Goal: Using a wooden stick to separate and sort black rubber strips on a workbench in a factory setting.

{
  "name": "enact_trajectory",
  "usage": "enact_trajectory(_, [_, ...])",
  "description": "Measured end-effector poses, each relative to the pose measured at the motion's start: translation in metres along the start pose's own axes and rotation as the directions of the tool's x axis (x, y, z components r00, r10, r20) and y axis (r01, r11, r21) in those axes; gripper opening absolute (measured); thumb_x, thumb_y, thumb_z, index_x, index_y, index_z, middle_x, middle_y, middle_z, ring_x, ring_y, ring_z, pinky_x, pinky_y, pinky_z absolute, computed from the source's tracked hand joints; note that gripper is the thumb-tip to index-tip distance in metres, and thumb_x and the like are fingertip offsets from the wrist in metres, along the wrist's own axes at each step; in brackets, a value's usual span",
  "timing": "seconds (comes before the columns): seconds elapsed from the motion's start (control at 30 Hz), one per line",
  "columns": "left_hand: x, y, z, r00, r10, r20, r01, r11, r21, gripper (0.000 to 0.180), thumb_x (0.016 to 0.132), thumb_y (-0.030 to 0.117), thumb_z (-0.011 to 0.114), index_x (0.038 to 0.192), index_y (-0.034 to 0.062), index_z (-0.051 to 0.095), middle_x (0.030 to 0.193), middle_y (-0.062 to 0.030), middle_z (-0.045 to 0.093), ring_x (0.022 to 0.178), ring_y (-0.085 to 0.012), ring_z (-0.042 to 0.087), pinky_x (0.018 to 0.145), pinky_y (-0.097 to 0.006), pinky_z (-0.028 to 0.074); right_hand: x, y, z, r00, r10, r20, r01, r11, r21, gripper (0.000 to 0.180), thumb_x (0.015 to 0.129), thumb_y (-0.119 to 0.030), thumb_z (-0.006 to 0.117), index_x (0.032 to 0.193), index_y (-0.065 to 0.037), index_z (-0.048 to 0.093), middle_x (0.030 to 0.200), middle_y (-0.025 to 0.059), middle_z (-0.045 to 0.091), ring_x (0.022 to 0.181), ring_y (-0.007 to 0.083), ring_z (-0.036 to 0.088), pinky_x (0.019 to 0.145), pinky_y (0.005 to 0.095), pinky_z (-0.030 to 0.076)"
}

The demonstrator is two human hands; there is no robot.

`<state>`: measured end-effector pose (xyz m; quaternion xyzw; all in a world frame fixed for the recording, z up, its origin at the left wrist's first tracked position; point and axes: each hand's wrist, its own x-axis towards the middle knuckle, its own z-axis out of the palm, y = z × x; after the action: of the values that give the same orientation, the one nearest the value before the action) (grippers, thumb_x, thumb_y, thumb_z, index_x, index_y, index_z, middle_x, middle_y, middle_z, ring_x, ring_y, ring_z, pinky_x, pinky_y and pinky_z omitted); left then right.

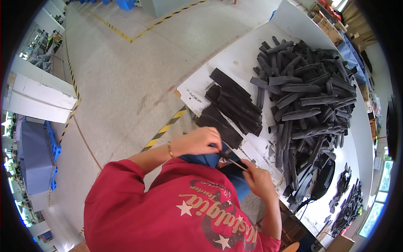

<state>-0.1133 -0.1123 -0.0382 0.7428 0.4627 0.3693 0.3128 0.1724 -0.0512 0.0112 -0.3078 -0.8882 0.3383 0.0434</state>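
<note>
My left hand (200, 141) is closed around the end of a dark strip (223, 153) just off the near corner of the white table (235, 59). A little lower to the right, my right hand (259, 179) pinches a thin tan stick (237, 163) whose tip points into that dark strip. The two hands are close together above my lap, over blue trousers. A stack of flat black strips (235, 105) lies on the table beyond my left hand. A large heap of dark grey foam tubes (308, 88) covers the table's right side.
Smaller piles of black pieces (346, 201) and a black bag-like thing (324, 178) lie at the table's near right. Yellow-black tape (166, 128) runs across the concrete floor at left. Blue crates (50, 147) and white shelving (37, 94) stand far left.
</note>
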Motion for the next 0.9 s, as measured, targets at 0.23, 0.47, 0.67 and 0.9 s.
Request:
enact_trajectory(0.23, [0.027,0.061,-0.009,0.640,0.190,-0.745,-0.040,0.976,0.214,0.044,0.077,0.018,0.074,0.115,0.0069,0.055,0.122,-0.0097,0.050,0.117,-0.0257,0.049,0.102,-0.038,0.037,0.013,0.003,0.043,0.976,0.217,-0.001,-0.149,0.672,0.725,0.033,0.089,-0.003,0.053,0.122,-0.002,0.055,0.073,0.0023,0.060,0.058,0.0088,0.051,0.051,0.0234,0.039])
enact_trajectory(0.47, [0.041,0.003,0.061,0.796,-0.598,-0.089,-0.220,-0.149,-0.964,0.027,0.089,0.019,0.065,0.109,0.0011,0.061,0.088,-0.0082,0.065,0.088,-0.0241,0.066,0.081,-0.037,0.053,0.041,-0.014,0.079,0.917,0.320,-0.238,-0.030,0.649,0.760,0.029,0.088,-0.001,0.050,0.116,0.001,0.054,0.073,0.0005,0.058,0.061,0.0066,0.050,0.055,0.0204,0.040])
enact_trajectory(0.67, [0.054,0.009,0.062,0.737,-0.675,-0.024,-0.191,-0.174,-0.966,0.025,0.088,0.020,0.067,0.104,0.0016,0.062,0.083,-0.0075,0.066,0.083,-0.0240,0.067,0.078,-0.036,0.054,0.040,-0.018,0.114,0.813,0.314,-0.490,0.024,0.823,0.567,0.031,0.093,-0.002,0.046,0.124,-0.001,0.049,0.077,0.0036,0.059,0.063,0.0098,0.055,0.058,0.0247,0.047])
enact_trajectory(0.9, [0.070,0.017,0.046,0.696,-0.717,-0.052,-0.147,-0.071,-0.986,0.021,0.087,0.019,0.069,0.094,0.0002,0.064,0.076,-0.0084,0.065,0.069,-0.0216,0.066,0.069,-0.035,0.055,0.017,0.002,0.128,0.864,0.277,-0.421,-0.017,0.851,0.526,0.024,0.096,-0.006,0.046,0.118,0.000,0.053,0.071,0.0031,0.057,0.060,0.0090,0.054,0.054,0.0244,0.045])
